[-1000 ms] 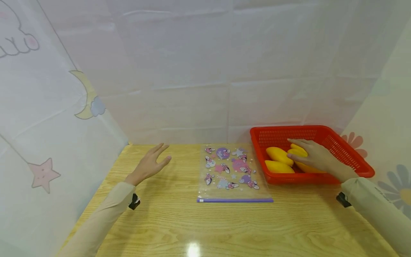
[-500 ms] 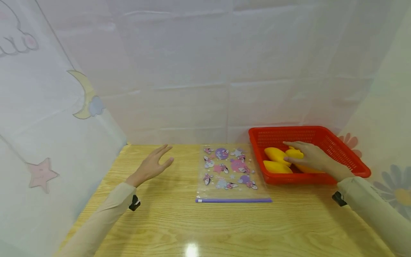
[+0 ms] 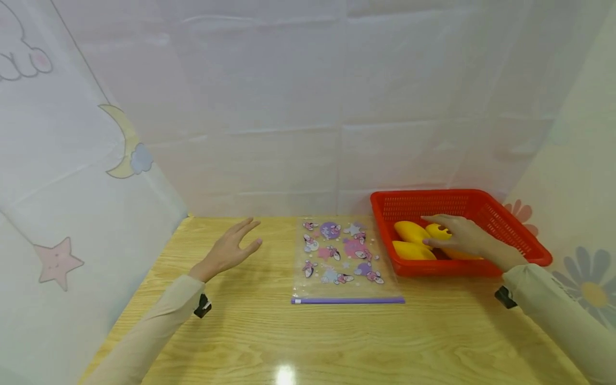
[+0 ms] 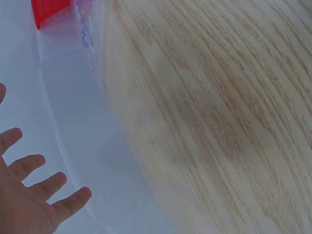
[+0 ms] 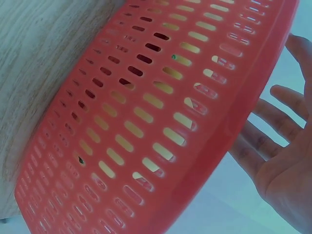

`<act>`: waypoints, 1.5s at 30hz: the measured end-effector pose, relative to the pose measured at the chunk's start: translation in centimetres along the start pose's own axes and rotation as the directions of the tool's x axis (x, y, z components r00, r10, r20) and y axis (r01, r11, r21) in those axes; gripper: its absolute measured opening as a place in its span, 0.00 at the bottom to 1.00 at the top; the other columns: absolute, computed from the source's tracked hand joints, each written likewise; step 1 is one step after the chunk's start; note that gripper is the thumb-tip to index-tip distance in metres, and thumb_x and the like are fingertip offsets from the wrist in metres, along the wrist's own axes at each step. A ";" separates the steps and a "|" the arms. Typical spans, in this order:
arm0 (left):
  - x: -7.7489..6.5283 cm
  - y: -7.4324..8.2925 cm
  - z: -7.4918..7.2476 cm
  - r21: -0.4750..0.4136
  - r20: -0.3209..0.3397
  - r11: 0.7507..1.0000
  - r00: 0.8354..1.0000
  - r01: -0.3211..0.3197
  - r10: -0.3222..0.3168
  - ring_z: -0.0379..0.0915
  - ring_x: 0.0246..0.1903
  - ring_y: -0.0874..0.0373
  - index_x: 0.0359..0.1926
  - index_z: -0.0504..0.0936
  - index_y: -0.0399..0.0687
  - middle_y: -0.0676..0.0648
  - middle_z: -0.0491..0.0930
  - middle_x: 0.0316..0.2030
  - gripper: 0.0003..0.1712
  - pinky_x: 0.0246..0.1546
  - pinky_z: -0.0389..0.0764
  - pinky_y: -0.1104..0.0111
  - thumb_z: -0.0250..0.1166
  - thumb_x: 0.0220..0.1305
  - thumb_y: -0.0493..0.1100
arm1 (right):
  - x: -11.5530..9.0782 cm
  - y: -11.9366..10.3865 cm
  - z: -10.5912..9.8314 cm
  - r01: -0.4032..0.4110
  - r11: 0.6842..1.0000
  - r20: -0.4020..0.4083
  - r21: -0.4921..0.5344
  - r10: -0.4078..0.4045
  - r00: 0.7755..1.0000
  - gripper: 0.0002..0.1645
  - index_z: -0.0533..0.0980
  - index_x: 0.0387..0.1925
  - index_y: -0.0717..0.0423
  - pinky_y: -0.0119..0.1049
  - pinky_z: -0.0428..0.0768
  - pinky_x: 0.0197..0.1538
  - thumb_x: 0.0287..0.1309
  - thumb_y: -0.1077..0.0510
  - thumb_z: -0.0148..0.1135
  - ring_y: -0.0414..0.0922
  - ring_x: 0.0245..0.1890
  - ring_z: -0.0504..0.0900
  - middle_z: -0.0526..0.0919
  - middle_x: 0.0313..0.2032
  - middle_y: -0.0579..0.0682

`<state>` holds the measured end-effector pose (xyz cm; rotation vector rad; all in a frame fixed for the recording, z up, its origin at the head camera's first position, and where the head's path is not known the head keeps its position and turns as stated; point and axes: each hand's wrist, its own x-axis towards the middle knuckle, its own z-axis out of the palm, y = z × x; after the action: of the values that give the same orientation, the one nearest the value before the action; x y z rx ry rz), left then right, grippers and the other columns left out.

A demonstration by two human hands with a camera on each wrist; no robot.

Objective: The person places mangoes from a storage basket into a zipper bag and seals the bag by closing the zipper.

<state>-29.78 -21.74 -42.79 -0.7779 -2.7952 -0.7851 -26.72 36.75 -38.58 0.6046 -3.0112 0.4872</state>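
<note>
My right hand hovers over the red basket with its fingers extended and thumb apart. Below it lie several yellow, mango-like fruits, partly hidden by that hand. In the right wrist view the fingers spread beyond the basket's rim, and yellow shows through the slotted wall. On the other side, my left hand is raised above the table, fingers straight and holding nothing. Between the hands a clear zip bag with pink and purple cartoon prints lies flat, its purple slider strip towards me.
The wood-grain table runs back to a pale sheet hung as a wall. Printed sheets also close off both sides. The basket stands at the back right, close beside the bag's right edge.
The right hand has sunk slightly towards the fruits in the basket. My left hand has drifted a little to the right. The head view has turned slightly; bag and basket stay in place.
</note>
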 end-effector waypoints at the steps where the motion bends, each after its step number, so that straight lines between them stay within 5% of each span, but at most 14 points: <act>1: 0.0 0.1 0.0 0.004 0.001 1.000 1.000 0.000 0.000 0.51 0.71 0.37 0.76 0.60 0.53 0.42 0.54 0.75 0.38 0.61 0.59 0.34 0.54 0.72 0.61 | 0.0 0.0 0.1 0.005 1.000 0.001 0.004 -0.005 1.000 0.42 0.68 0.68 0.57 0.64 0.76 0.51 0.60 0.38 0.65 0.64 0.53 0.78 0.72 0.62 0.68; 22: -0.2 0.8 0.5 0.037 0.018 0.999 0.999 -0.030 0.029 0.52 0.71 0.38 0.75 0.62 0.55 0.42 0.55 0.75 0.37 0.60 0.61 0.34 0.54 0.71 0.62 | 0.5 -0.4 0.6 0.027 1.000 0.020 0.006 -0.027 0.999 0.41 0.73 0.63 0.61 0.60 0.77 0.49 0.58 0.39 0.68 0.58 0.48 0.77 0.79 0.52 0.61; 30: -0.6 0.8 1.0 0.039 0.028 0.999 0.999 -0.036 0.035 0.53 0.70 0.37 0.75 0.62 0.56 0.43 0.55 0.75 0.37 0.58 0.61 0.32 0.54 0.71 0.63 | 0.5 -0.6 0.7 0.062 0.998 0.025 -0.014 -0.062 0.998 0.39 0.75 0.61 0.62 0.63 0.76 0.51 0.58 0.39 0.68 0.61 0.51 0.77 0.78 0.56 0.66; 37: -0.6 1.1 1.3 0.055 0.020 0.997 0.998 -0.057 0.056 0.53 0.70 0.37 0.75 0.62 0.55 0.43 0.56 0.74 0.37 0.58 0.62 0.33 0.53 0.71 0.63 | 0.4 -0.3 1.0 0.082 0.996 0.021 -0.022 -0.081 0.996 0.37 0.76 0.60 0.61 0.51 0.82 0.43 0.57 0.41 0.69 0.51 0.40 0.80 0.79 0.49 0.60; 45: -1.0 1.7 1.5 0.074 0.017 0.994 0.997 -0.076 0.075 0.55 0.69 0.36 0.74 0.64 0.53 0.40 0.58 0.73 0.35 0.59 0.63 0.34 0.57 0.71 0.58 | 0.8 -0.3 1.3 0.102 0.995 0.034 -0.019 -0.102 0.994 0.37 0.76 0.59 0.62 0.44 0.82 0.40 0.55 0.42 0.71 0.52 0.39 0.81 0.76 0.44 0.55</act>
<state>-28.09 -20.16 -43.63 -0.8743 -2.7715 -0.6611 -27.30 35.80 -39.63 0.7679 -2.9925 0.4439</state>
